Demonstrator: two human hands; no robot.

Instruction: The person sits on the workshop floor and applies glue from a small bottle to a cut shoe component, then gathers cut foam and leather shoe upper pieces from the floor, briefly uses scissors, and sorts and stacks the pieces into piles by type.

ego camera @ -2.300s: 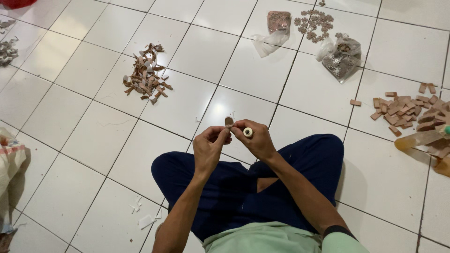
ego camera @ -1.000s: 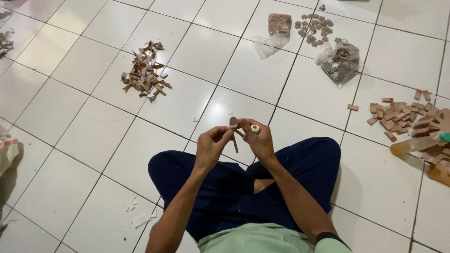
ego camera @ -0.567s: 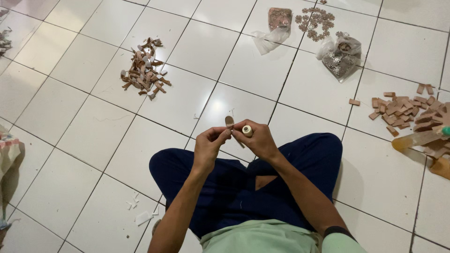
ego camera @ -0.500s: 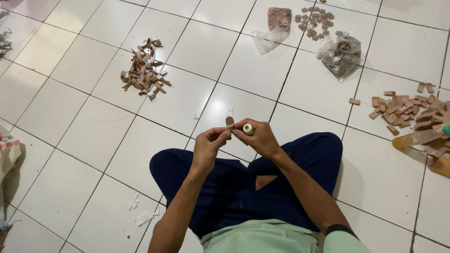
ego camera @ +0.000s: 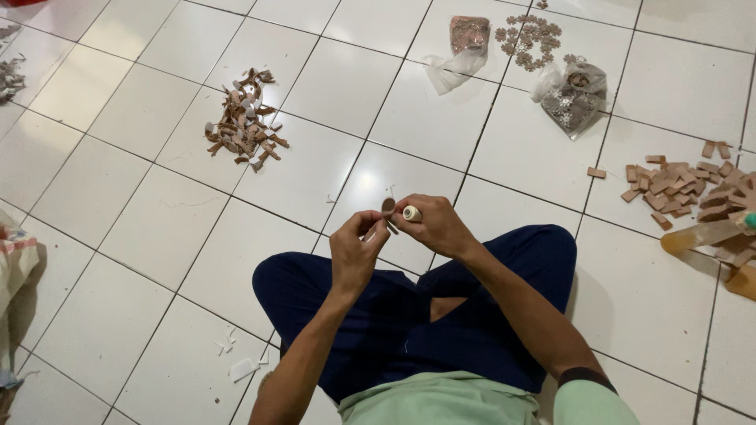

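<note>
Sat cross-legged on white floor tiles (ego camera: 150, 236), in dark blue trousers (ego camera: 472, 346) and a pale green shirt (ego camera: 441, 401). Held both hands raised together over the knees. Left hand (ego camera: 356, 253) curled closed, thumb and fingers pinching a small brown wooden piece (ego camera: 387, 208) at its lower end, the piece standing up just above the fingertips. Right hand (ego camera: 437, 227) closed likewise, gripping a small roll of pale tape (ego camera: 412, 213) between thumb and forefinger, its round end facing up. Wooden piece and roll side by side, touching or nearly so; exact contact too small to tell. Both things kept right at the pinch, between the two hands, above the gap in the crossed legs.

Well ahead and to the left of the grip, a heap of brown wood scraps (ego camera: 244, 126). Far ahead, past the pinch, a clear plastic bag (ego camera: 453, 67) beside a small brown packet (ego camera: 469, 31), with a scatter of flower-shaped wooden cutouts (ego camera: 529, 35). Just right of those, a second plastic bag (ego camera: 573, 98) stuffed with more cutouts. Well off to the right of the grip, a spread of small rectangular wooden blocks (ego camera: 669, 189) and a yellowish glue bottle (ego camera: 705, 234) lying on its side. Below and left of the hands, white paper scraps (ego camera: 240, 366) near the knee.
</note>
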